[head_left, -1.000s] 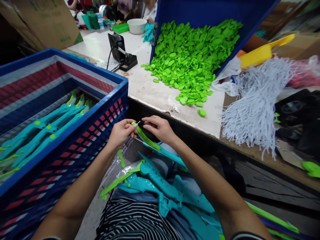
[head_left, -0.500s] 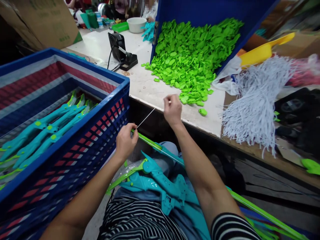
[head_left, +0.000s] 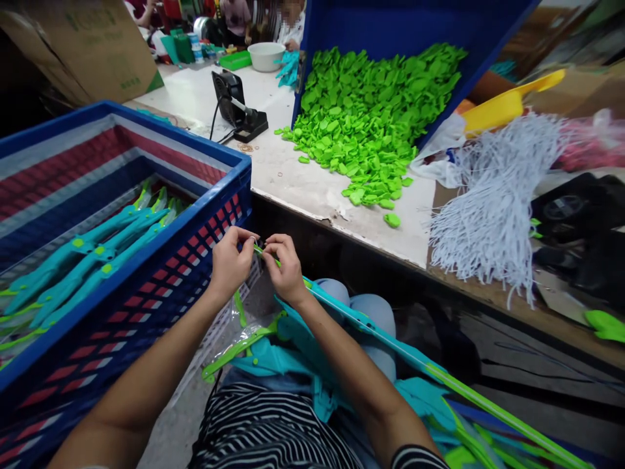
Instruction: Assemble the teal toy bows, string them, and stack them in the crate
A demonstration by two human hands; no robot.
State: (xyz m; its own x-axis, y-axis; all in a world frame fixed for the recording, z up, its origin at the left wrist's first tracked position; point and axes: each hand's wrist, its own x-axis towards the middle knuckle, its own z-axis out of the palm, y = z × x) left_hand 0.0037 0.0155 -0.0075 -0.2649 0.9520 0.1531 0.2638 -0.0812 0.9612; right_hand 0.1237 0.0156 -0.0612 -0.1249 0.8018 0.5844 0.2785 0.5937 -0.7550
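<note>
A long teal and green plastic toy bow [head_left: 359, 317] lies slanted across my lap, a white string running along it. At its green upper tip my left hand [head_left: 232, 262] is closed in a pinch. My right hand [head_left: 286, 268] is closed around the same tip, just beside the left. Whether the fingers also grip the loose string end is too small to tell. Under the right forearm, more teal and green plastic bow parts [head_left: 273, 358] rest on my lap, partly in clear plastic.
Left stands a blue crate [head_left: 200, 212] with several teal bows [head_left: 81, 244]. On the table [head_left: 288, 189] are a heap of green pieces [head_left: 361, 130] spilling from a blue bin [head_left: 415, 23], a small black fan [head_left: 237, 107] and a bundle of white strings [head_left: 493, 208]. People sit at the back.
My right hand has come down and left from the table edge, where it was pulling the white string taut, to the bow's tip beside my left hand. The left hand has shifted slightly.
</note>
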